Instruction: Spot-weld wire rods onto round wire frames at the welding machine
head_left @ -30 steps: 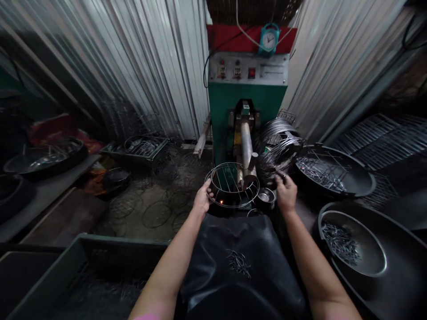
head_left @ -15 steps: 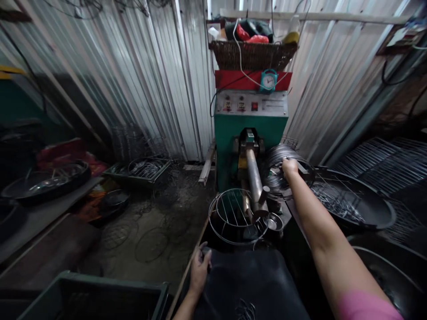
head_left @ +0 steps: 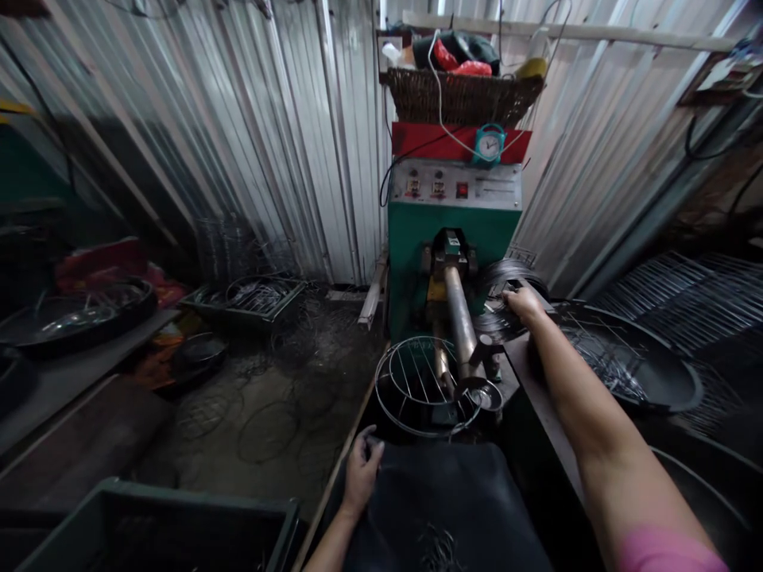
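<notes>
My right hand reaches forward to a bundle of thin metal wire rings beside the machine, its fingers closed at the bundle's near edge. Exactly how many rings it grips is hidden. My left hand rests at the left edge of a dark sheet over my lap, thumb and fingers apart, with nothing visible between them. In front of me, a round wire rack with straight bars lies beneath the machine's metal arm. Several small bent wire pieces lie on the dark sheet.
A green machine with a control panel stands against the corrugated wall. On the right are a wide black pan holding wire pieces and stacked wire grids. A green crate sits at lower left, with wire rings on the floor.
The ring bundle by my right hand has tipped lower and spread, with a gap showing between its rings. My left hand stays at the sheet's edge. The view has shifted slightly.
</notes>
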Tool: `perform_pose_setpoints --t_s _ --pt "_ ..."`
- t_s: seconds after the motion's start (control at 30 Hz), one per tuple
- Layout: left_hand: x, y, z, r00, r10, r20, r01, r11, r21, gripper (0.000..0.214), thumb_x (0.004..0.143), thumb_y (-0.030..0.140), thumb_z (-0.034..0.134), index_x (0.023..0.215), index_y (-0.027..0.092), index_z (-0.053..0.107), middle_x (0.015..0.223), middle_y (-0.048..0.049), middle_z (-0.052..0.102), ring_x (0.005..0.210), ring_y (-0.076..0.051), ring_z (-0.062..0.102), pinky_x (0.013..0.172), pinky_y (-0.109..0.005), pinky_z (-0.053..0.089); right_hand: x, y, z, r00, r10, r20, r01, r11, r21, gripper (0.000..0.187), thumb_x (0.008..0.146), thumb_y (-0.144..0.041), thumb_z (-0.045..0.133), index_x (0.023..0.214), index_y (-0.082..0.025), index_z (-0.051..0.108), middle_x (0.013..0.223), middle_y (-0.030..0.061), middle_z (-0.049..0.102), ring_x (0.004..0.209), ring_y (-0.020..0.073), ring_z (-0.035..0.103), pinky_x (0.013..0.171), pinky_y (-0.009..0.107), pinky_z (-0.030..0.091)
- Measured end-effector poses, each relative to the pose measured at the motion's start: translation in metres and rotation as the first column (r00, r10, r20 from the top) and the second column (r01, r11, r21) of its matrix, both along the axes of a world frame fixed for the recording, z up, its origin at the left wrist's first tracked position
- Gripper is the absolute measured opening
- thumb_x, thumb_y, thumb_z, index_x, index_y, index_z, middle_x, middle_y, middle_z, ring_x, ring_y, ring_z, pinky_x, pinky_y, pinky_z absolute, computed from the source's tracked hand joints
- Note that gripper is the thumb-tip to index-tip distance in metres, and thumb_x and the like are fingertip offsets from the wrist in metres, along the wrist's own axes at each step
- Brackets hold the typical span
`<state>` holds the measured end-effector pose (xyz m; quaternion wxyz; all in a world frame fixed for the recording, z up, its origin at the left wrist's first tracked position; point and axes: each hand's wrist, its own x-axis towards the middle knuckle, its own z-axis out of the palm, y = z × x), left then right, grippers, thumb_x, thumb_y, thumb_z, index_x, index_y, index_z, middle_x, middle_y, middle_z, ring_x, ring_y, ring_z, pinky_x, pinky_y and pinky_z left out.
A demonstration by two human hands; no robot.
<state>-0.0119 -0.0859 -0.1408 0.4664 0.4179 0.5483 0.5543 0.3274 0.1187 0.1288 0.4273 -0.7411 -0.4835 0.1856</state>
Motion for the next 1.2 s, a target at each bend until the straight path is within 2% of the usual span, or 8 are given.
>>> perform_pose_setpoints --t_s 0.1,0.23,0.33,0.5,0.67,0.83,0.97,1.2 --pt "0.001 -0.003 0.001 0.999 -0.004 0.032 0.004 1.0 -0.017 0.049 0.066 0.043 0.066 0.106 0.017 0.057 0.066 0.0042 0.048 0.056 -0.009 0.049 0.058 -0.022 0.043 0.005 -0.066 -0.026 0.987 0.088 -0.135 -0.105 0.987 -0.12 0.009 0.074 -0.02 0.057 0.066 -0.016 0.054 0.048 -0.0024 0.047 0.044 0.01 0.043 0.042 0.021 0.032" --pt "0.003 0.0 0.013 0.99 0.04 0.138 -0.023 0.992 -0.127 0.058 0.058 0.047 0.07 0.105 0.017 0.055 0.068 0.0029 0.05 0.055 -0.009 0.05 0.054 -0.022 0.043 0.013 -0.167 -0.084 0.87 0.146 -0.47 -0.297 0.918 -0.264 0.008 0.07 -0.024 0.059 0.071 -0.017 0.057 0.054 -0.0019 0.053 0.041 0.0069 0.041 0.038 0.018 0.03" --pt "0.004 0.017 0.045 0.976 0.122 0.183 -0.075 0.967 -0.243 0.056 0.059 0.051 0.068 0.102 0.018 0.055 0.081 -0.0032 0.056 0.065 -0.012 0.055 0.051 -0.021 0.043 0.014 -0.232 -0.136 0.807 0.014 -0.591 -0.267 0.9 -0.344 0.015 0.064 -0.028 0.064 0.072 -0.016 0.06 0.055 -0.0014 0.054 0.037 0.0042 0.034 0.035 0.017 0.023" --pt "0.005 0.069 0.118 0.969 0.005 0.246 0.087 0.929 -0.361 0.046 0.067 0.055 0.061 0.098 0.022 0.057 0.092 -0.0078 0.055 0.08 -0.019 0.057 0.06 -0.031 0.05 -0.011 -0.302 -0.203 0.762 -0.042 -0.647 -0.236 0.912 -0.337 0.023 0.062 -0.035 0.063 0.074 -0.015 0.062 0.045 -0.0038 0.047 0.036 0.0063 0.036 0.036 0.018 0.022" --pt "0.006 0.105 0.154 0.977 -0.107 0.182 0.189 0.825 -0.532 0.035 0.061 0.039 0.073 0.086 0.019 0.058 0.081 -0.0059 0.055 0.069 -0.018 0.056 0.062 -0.037 0.05 -0.033 -0.326 -0.22 0.786 -0.049 -0.617 -0.183 0.934 -0.307 0.023 0.061 -0.034 0.062 0.073 -0.015 0.062 0.055 0.0006 0.058 0.041 0.0078 0.044 0.036 0.019 0.029" --pt "0.011 0.112 0.156 0.97 -0.131 0.206 0.23 0.773 -0.591 0.025 0.062 0.025 0.071 0.062 0.016 0.048 0.054 0.0025 0.045 0.042 -0.007 0.042 0.044 -0.022 0.04 -0.026 -0.327 -0.224 0.649 -0.076 -0.757 -0.171 0.955 -0.242 0.027 0.058 -0.032 0.069 0.077 -0.014 0.061 0.061 0.0019 0.06 0.042 0.0063 0.044 0.034 0.017 0.029" --pt "0.011 0.108 0.154 0.958 -0.091 0.271 0.238 0.778 -0.581 0.031 0.061 0.024 0.071 0.056 0.017 0.042 0.045 0.0062 0.036 0.035 -0.004 0.03 0.036 -0.017 0.026 -0.023 -0.33 -0.23 0.625 -0.117 -0.772 -0.143 0.955 -0.261 0.027 0.057 -0.032 0.071 0.075 -0.016 0.058 0.069 0.0033 0.063 0.044 0.0059 0.044 0.034 0.016 0.03" --pt "0.013 0.108 0.151 0.951 -0.031 0.308 0.216 0.78 -0.588 0.035 0.063 0.031 0.072 0.057 0.018 0.04 0.043 0.0078 0.032 0.032 -0.003 0.023 0.035 -0.016 0.019 -0.029 -0.33 -0.226 0.806 -0.05 -0.59 -0.104 0.969 -0.225 0.034 0.067 -0.046 0.059 0.085 -0.017 0.06 0.064 0.0013 0.06 0.048 0.0108 0.049 0.042 0.022 0.035"
